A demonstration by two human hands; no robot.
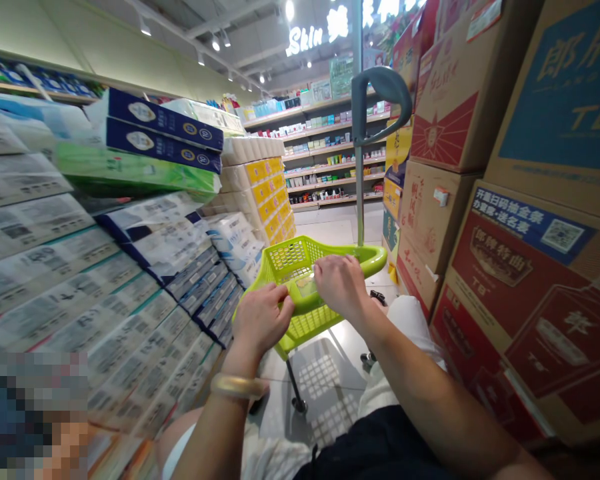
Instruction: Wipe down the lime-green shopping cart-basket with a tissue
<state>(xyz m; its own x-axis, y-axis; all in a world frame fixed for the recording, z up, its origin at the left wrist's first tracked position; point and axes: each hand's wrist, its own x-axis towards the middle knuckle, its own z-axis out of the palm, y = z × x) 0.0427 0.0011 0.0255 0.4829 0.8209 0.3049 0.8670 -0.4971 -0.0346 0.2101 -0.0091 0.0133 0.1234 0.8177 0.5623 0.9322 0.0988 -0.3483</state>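
Observation:
A lime-green shopping cart (300, 253) with a perforated plastic basket stands in front of me, and its basket slants toward the left. My left hand (261, 319) is closed over the left part of its green handle, with a gold bangle on that wrist. Further right along the same handle, my right hand (341, 283) has its fingers wrapped round the bar. Between the two hands a small label (306, 285) shows on the handle. A grey pole with a looped grey grip (383, 107) rises from the cart's right side. Most of the basket's inside is hidden.
Stacked tissue packs (45, 267) line the left side, with yellow-and-white packs (270, 193) farther on. Red and brown cartons (525, 267) are piled close on the right. Shelves of skin-care goods (330, 147) stand at the aisle's end. Pale floor (330, 223) runs between the stacks.

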